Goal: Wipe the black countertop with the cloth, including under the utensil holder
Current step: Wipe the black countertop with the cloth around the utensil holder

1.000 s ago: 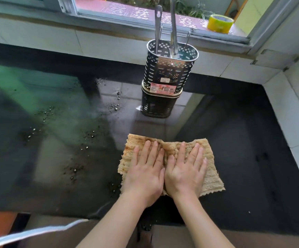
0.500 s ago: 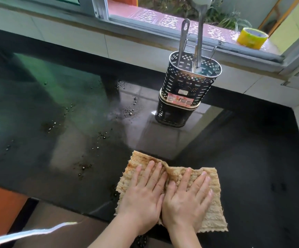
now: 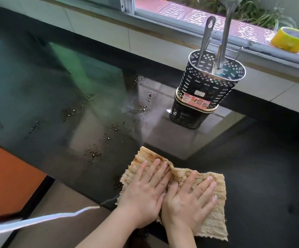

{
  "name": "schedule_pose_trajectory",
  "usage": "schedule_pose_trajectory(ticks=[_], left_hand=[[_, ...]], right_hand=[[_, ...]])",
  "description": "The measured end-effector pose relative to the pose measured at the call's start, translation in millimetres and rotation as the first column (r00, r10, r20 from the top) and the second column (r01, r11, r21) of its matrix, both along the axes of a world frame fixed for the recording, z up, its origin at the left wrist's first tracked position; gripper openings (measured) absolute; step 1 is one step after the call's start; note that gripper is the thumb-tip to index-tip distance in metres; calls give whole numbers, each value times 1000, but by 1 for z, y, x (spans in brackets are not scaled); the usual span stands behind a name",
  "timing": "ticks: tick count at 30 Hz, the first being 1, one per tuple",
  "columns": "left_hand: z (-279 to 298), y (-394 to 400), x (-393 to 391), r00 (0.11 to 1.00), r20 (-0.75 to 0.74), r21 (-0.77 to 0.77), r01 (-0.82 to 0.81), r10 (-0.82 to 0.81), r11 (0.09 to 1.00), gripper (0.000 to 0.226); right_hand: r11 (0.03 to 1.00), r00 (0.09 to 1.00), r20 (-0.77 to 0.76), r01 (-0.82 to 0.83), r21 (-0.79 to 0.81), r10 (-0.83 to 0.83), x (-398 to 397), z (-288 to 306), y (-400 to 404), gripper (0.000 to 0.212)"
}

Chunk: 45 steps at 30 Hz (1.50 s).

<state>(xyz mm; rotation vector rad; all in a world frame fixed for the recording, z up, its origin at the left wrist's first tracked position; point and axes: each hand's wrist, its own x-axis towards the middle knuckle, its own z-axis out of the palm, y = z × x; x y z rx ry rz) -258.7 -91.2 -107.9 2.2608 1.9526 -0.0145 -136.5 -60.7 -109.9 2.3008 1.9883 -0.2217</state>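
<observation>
A tan ribbed cloth (image 3: 215,221) lies flat on the glossy black countertop (image 3: 261,167) near its front edge. My left hand (image 3: 145,194) and my right hand (image 3: 188,199) press side by side on the cloth with fingers straight and spread. Behind them, by the back wall, stands the perforated black utensil holder (image 3: 207,88) with metal utensils sticking up out of it. Dark crumbs and droplets (image 3: 143,106) are scattered over the counter to the left of the holder and the cloth.
A tiled back wall and a window sill run behind the counter. A yellow tape roll (image 3: 290,39) sits on the sill at the right. An orange cabinet front (image 3: 7,176) shows below the counter's left edge. A white strip (image 3: 38,221) crosses the lower left.
Both hands have drawn the cloth toward the counter's front edge, and my view has swung so the holder and cloth sit further right in frame. The holder has not moved.
</observation>
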Motion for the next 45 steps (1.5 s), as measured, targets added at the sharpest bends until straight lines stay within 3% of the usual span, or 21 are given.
schedule_pose_trajectory(ticks=[2,6,13,16,22,32,45], left_hand=[[1,0,0,1000,4,-16,-8,9,1000,62],[2,-3,2,1000,7,-53,-17,17,998,62],[1,-3,1,999,42,-44,-10,12,999,62],[2,-2,0,998,68,-53,-6,10,999,61],[-1,-13,-17,994,110,-50,15,-9,999,61],[-5,-56,-99,986,155,-9,64,-62,998,59],[-9,-44,-198,988,137,-1,65,-64,998,59]], right_hand=[[1000,1000,3,-2,-24,2,0,2,-1,70],[994,999,-51,11,113,-6,0,0,-4,73],[993,1000,-2,16,114,-16,-1,3,-6,71],[999,997,66,28,44,-31,-2,3,-8,69],[983,993,21,110,148,-115,-20,0,-27,76],[947,966,10,251,203,-258,-110,-2,-74,76],[963,975,-25,224,146,-223,-205,-5,-53,79]])
